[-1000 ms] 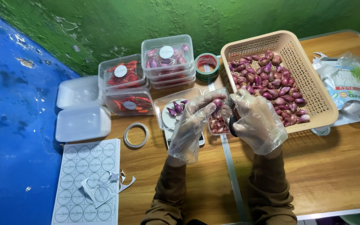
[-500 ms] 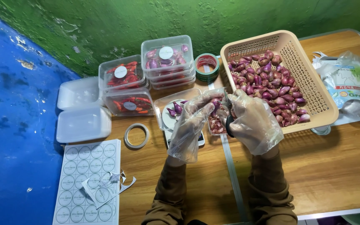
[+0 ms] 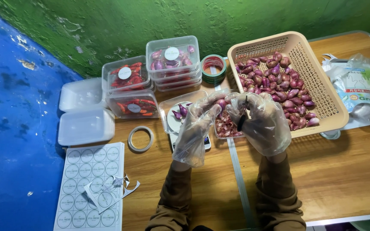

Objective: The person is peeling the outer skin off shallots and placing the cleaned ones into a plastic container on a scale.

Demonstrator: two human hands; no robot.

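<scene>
1. both hands are in loose clear plastic gloves, held close together over the middle of the wooden worktop [image 3: 330, 179].
2. the left hand [image 3: 195, 130] has its fingers curled in and pinches a small purple shallot [image 3: 222, 104] at the fingertips, right up against the other hand.
3. the right hand [image 3: 264, 124] is closed around a small dark-handled knife [image 3: 242, 122], blade end pointing up toward the shallot. honestly can't tell if the blade is touching it, the glove blurs things.
4. right under the hands sits a clear tub [image 3: 224, 127] with reddish peelings in it, partly hidden by the gloves.
5. just left of that, an open clear tub [image 3: 180, 100] sits on a small scale and holds a few peeled shallots [image 3: 180, 113].
6. to the right, a tan plastic basket [image 3: 322, 92] is full of unpeeled shallots, touching distance from the right hand.
7. at the back: a stack of lidded tubs of shallots [image 3: 172, 62] with round stickers, two lidded tubs of red chillies [image 3: 127, 87], and a green tape roll [image 3: 213, 67] between the stack and the basket.
8. far left there are empty white tubs [image 3: 84, 124], a ring of clear tape [image 3: 141, 138], and a sheet of round stickers [image 3: 91, 184] near the worktop edge.
9. far right, a crinkly bag of gloves [image 3: 358, 87] lies beside the basket.
</scene>
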